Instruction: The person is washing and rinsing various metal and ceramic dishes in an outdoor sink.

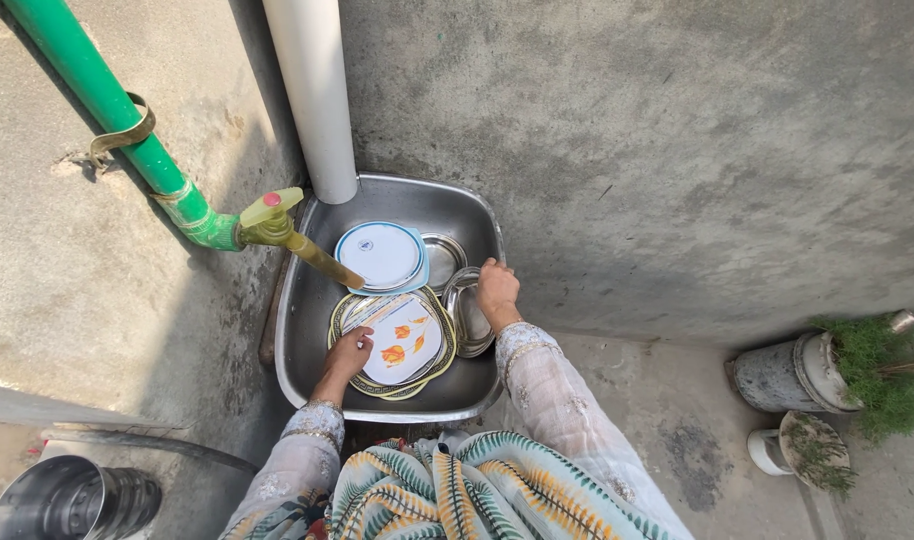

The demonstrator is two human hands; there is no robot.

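A steel sink (317, 330) against a grey wall holds several dishes. My left hand (349, 352) rests on the left rim of a white plate with orange flowers (402, 345), which lies on top of plates with a dark patterned border (442, 340). My right hand (498, 290) grips the edge of a steel tray (469, 325) at the sink's right side. A white plate with a blue rim (381, 255) lies bottom-up at the back, beside a small steel bowl (443, 256).
A brass tap (295, 234) on a green pipe (107, 100) reaches over the sink from the left. A white pipe (315, 95) runs down the wall. A steel bucket (72, 498) stands bottom left. Potted plants (857, 375) sit at the right.
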